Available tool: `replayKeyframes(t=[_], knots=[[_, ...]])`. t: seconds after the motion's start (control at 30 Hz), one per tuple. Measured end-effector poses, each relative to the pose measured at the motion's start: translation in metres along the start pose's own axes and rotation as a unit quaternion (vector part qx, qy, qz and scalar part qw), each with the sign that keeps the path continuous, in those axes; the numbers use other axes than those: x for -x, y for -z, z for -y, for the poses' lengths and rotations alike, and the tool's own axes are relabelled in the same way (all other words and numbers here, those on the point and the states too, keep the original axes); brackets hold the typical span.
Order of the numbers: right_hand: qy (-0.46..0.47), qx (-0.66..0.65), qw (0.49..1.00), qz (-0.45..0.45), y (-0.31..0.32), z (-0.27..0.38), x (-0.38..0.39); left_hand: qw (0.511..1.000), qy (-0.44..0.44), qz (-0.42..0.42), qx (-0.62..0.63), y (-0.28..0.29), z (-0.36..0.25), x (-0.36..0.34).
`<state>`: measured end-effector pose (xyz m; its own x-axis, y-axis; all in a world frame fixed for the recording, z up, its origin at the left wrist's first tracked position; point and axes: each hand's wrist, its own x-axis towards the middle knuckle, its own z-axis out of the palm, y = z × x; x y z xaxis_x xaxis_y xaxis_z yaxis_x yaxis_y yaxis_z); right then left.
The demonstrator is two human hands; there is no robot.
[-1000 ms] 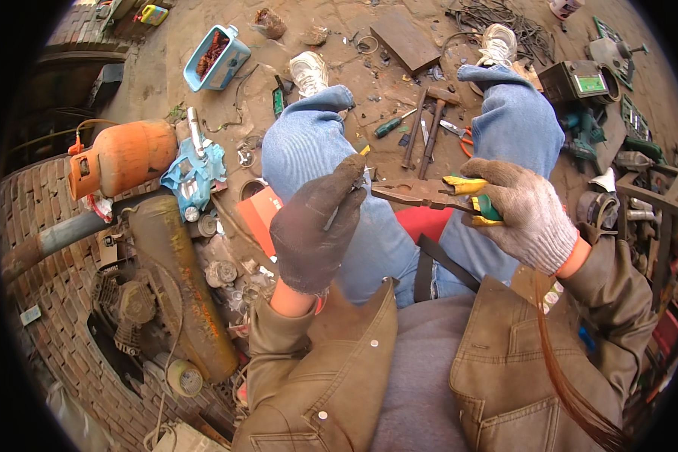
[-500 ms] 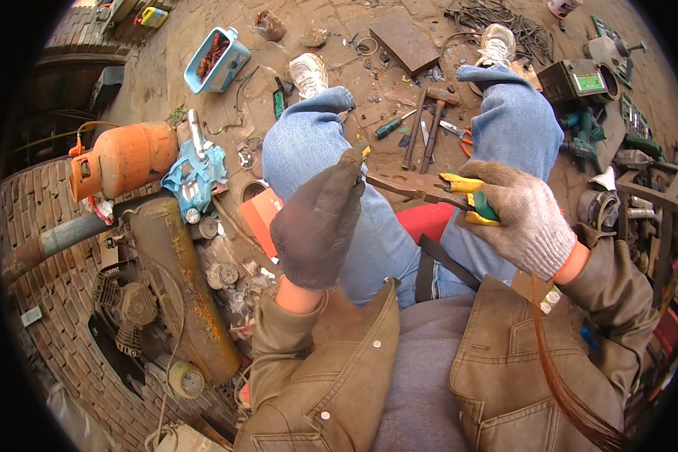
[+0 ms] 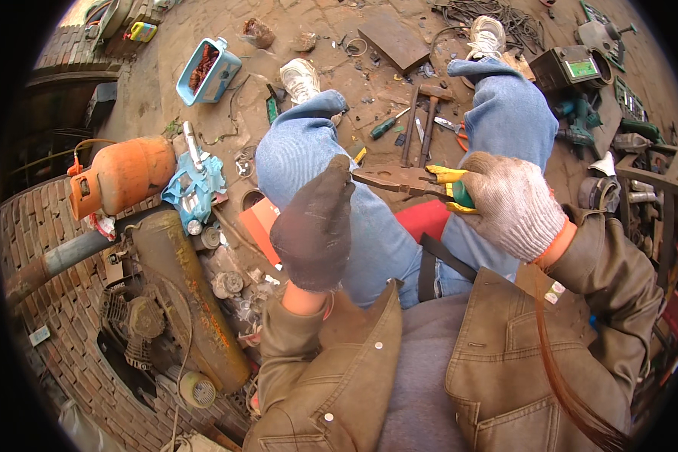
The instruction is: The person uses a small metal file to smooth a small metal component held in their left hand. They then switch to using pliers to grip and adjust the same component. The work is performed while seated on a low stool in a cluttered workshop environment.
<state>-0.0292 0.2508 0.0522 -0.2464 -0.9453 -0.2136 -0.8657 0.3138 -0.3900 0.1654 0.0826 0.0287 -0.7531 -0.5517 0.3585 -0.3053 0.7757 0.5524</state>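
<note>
Right hand (image 3: 514, 203), grey knit glove: fingers wrapped round yellow-and-green grips of rusty pliers (image 3: 395, 179), which lie level above the jeans (image 3: 380, 241), nose pointing left. Left hand (image 3: 314, 230), dark glove: fingers drawn together, tips beside the pliers' nose; cannot tell whether they pinch anything. Beyond, on the ground between the legs: hammer (image 3: 431, 113), green-handled screwdriver (image 3: 390, 124). Farther, left: light-blue tub (image 3: 220, 81), reddish contents.

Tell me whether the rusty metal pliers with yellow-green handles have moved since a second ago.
Yes, the pliers have shifted slightly left, judged against the brown, long-handled hammer.
</note>
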Motion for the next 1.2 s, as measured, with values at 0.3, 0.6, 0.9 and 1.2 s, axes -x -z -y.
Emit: replayKeyframes(t=[0.3, 0.6, 0.9, 1.2], knots=[[0.101, 0.012, 0.992, -0.072, 0.0, -0.019, 0.01, 0.953, 0.182, 0.053, 0.236, 0.012, -0.01, 0.004], [0.107, -0.017, 0.992, -0.061, 0.003, -0.027, 0.016, 0.871, 0.312, 0.151, 0.347, 0.028, -0.021, -0.009], [0.003, -0.245, 0.968, -0.051, -0.001, -0.017, 0.009, 0.835, 0.363, 0.079, 0.406, 0.012, -0.009, -0.016], [-0.214, -0.473, 0.854, 0.038, -0.005, -0.021, -0.008, 0.735, 0.377, 0.053, 0.561, 0.001, 0.016, -0.015]])
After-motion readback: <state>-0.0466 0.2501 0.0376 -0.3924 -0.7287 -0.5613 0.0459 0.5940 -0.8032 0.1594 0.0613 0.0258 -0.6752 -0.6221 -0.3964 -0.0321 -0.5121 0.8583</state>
